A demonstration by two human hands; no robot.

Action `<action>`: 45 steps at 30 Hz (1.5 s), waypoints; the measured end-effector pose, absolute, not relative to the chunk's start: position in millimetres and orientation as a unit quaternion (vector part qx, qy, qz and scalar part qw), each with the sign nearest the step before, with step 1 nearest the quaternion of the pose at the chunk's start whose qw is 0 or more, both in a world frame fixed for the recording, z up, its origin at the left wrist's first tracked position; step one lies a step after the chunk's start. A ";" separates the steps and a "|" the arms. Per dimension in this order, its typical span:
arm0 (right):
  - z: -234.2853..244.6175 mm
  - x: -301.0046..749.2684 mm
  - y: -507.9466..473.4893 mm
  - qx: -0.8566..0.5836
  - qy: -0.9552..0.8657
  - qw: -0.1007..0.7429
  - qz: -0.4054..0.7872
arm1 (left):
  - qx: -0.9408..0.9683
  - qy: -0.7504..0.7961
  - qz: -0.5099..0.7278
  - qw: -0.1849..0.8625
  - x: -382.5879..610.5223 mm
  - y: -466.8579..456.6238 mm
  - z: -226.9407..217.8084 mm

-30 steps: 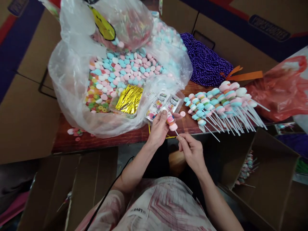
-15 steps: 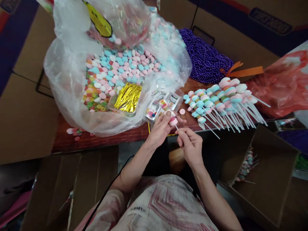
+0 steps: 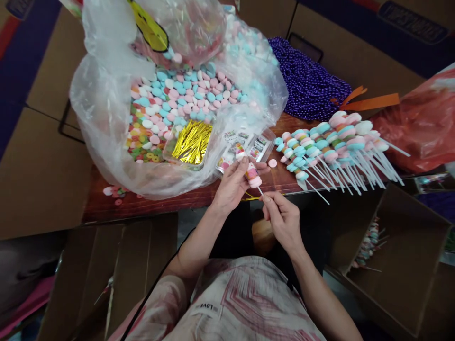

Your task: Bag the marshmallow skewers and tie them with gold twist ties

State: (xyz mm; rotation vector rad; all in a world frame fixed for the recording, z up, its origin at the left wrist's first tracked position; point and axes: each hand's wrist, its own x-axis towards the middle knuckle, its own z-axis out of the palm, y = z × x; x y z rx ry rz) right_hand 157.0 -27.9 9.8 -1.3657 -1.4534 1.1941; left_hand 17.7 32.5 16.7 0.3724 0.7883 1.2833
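A candy skewer (image 3: 253,179) on a thin white stick hangs between my two hands at the table's near edge. My left hand (image 3: 231,186) grips its upper part between thumb and fingers, with other fingertips stretching out behind it. Pinched in my right hand (image 3: 284,217) is the lower end of the stick. Pink and coloured pieces show between the hands; whether a clear wrapper covers them I cannot tell. Just beyond my left hand lies a clear tray (image 3: 263,150) of printed packets. A loose pink candy (image 3: 272,163) sits beside my left fingertips.
A big plastic bag (image 3: 103,158) lies spread with loose candies (image 3: 185,97) and a tub of gold twist ties (image 3: 192,144). To the right are stacked candy skewers (image 3: 330,147), purple bead strings (image 3: 305,83) and a red bag (image 3: 415,128). An open carton (image 3: 401,255) stands below right.
My left hand has shifted slightly up the skewer, so more of its coloured pieces show. My right hand keeps its pinch on the stick. The whole view has moved a little.
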 end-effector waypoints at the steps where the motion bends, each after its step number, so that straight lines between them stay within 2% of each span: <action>1: 9.9 154.8 -25.9 -0.539 -0.576 0.399 0.467 | 0.174 0.352 0.578 0.716 18.9 31.2 16.9; 5: 8.2 147.3 -21.5 -0.544 -0.596 0.412 0.423 | 0.180 0.355 0.558 0.728 18.0 28.6 18.1; 12: -0.4 153.1 -24.2 -0.547 -0.656 0.382 0.353 | 0.187 0.355 0.531 0.746 11.9 29.9 16.3; 20: 1.8 127.4 -11.3 -0.561 -0.625 0.447 0.308 | 0.227 0.361 0.504 0.751 18.0 22.4 13.8; 26: 14.3 136.1 -18.6 -0.542 -0.581 0.396 0.460 | 0.184 0.357 0.534 0.744 13.9 21.2 18.3; 33: 9.2 128.7 -14.9 -0.527 -0.514 0.444 0.511 | 0.259 0.399 0.538 0.696 28.2 5.9 3.1; 41: 6.1 119.1 -33.5 -0.476 -0.392 0.473 0.629 | 0.322 0.397 0.516 0.687 12.2 -22.1 11.2; 45: 12.6 102.1 -43.6 -0.443 -0.359 0.398 0.719 | 0.233 0.377 0.559 0.701 -6.0 -45.4 9.8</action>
